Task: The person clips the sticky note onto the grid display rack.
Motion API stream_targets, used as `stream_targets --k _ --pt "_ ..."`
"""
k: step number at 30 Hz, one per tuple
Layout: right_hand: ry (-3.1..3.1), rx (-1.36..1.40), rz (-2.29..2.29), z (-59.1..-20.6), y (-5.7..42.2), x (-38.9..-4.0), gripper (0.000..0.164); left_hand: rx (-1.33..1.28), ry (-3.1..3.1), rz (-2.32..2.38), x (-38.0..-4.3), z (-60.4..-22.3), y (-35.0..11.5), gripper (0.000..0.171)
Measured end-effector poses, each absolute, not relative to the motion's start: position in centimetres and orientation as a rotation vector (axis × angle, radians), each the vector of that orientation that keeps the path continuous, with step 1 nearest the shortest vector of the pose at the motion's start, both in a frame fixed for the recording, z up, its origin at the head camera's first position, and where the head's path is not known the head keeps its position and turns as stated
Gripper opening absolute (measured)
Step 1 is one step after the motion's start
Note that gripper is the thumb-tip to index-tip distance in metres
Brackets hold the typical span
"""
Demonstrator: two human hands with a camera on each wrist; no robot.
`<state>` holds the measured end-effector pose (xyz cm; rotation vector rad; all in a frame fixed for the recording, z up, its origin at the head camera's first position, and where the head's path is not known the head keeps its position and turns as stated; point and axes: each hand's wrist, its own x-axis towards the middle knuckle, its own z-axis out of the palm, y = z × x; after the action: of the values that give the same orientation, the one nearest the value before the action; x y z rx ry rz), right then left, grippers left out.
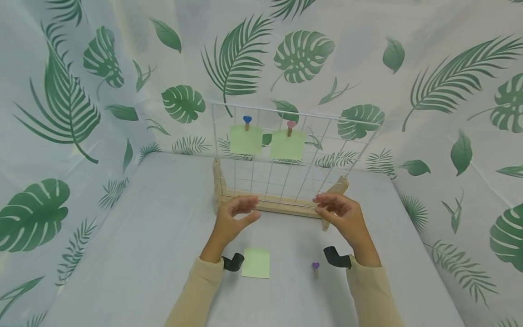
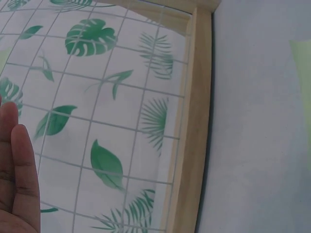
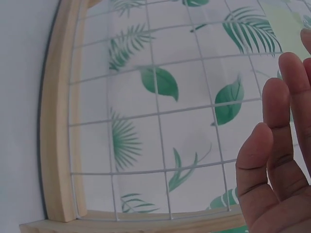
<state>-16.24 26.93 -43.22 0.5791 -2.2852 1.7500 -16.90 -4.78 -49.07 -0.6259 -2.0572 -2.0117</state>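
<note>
In the head view my left hand and right hand hover apart before a white wire grid rack, both with fingers loosely bent and nothing held. The rack stands on a wooden base. Two pale green paper notes hang on it: the left note under a blue heart clothespin, the right note under a pink heart clothespin. A third green note lies on the table near my left wrist. A purple heart clothespin lies left of my right wrist.
The white-covered table runs back to a leaf-patterned curtain, which also rises on both sides. Black camera mounts stick inward from both wrists. The wooden foot of the rack is just behind my right hand.
</note>
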Motion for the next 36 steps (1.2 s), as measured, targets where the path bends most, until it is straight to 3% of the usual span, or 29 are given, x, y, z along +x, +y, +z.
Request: stream_targets --k 36 --pt "-2.397 0.385 1.779 -47.2 28.1 -14.0 0.025 -0.365 -2.145 -2.072 -14.1 -52.9 -5.0 0.034"
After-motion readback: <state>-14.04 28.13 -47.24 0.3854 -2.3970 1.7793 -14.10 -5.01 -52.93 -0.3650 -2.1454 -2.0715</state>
